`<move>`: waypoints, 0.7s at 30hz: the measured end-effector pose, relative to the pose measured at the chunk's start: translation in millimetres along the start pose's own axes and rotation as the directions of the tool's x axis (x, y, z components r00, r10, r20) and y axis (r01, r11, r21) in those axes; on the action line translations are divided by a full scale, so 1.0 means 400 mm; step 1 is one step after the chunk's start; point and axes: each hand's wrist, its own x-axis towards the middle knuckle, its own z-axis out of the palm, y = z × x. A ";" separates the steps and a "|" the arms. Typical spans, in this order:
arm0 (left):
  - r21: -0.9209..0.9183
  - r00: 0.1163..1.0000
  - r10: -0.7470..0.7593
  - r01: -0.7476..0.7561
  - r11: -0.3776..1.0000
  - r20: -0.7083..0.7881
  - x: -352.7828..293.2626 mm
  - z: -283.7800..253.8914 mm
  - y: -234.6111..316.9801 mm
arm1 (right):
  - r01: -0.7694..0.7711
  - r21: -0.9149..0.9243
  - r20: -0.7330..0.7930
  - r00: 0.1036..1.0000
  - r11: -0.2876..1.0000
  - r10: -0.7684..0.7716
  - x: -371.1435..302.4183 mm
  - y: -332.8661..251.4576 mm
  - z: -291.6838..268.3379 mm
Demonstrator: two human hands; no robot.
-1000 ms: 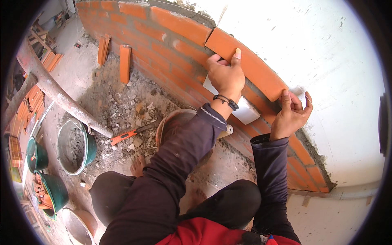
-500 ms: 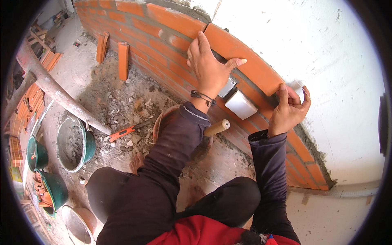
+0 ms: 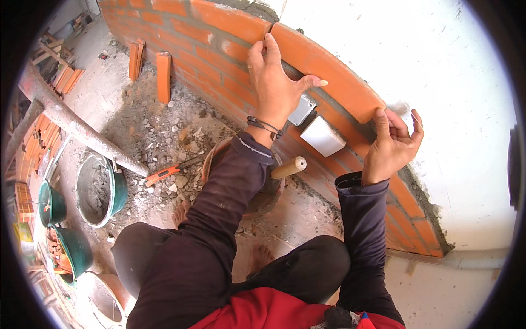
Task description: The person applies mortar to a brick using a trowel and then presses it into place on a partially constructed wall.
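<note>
Crouched low, a person presses the left hand (image 3: 275, 82), palm flat and fingers spread, on the left end of a long orange clay brick (image 3: 323, 68) topping a low red brick wall (image 3: 203, 55), while the right hand (image 3: 392, 145) pinches its right end. Nearer, a wooden-handled tool (image 3: 289, 167) rests in a round pan (image 3: 263, 194); left, a mortar-filled bucket (image 3: 98, 189) stands on the rubble-strewn floor (image 3: 153, 131).

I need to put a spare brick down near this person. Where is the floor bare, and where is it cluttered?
Bare floor lies between the sloping pole and the two upright bricks, and right of the right knee below the wall. Rubble, buckets and a pan crowd the middle.
</note>
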 end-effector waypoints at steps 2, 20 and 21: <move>0.036 0.999 0.051 -0.050 0.998 -0.011 -0.001 0.003 -0.001 | 0.014 -0.003 0.000 1.000 1.000 -0.014 0.000 0.004 0.000; 0.245 0.999 0.017 -0.006 0.969 -0.042 -0.032 0.019 0.017 | -0.017 0.043 -0.034 0.999 0.999 0.019 -0.037 0.023 -0.008; 0.237 0.998 0.012 0.001 0.972 -0.055 -0.034 0.021 0.014 | -0.046 0.039 -0.035 0.998 0.998 0.048 -0.040 0.020 -0.014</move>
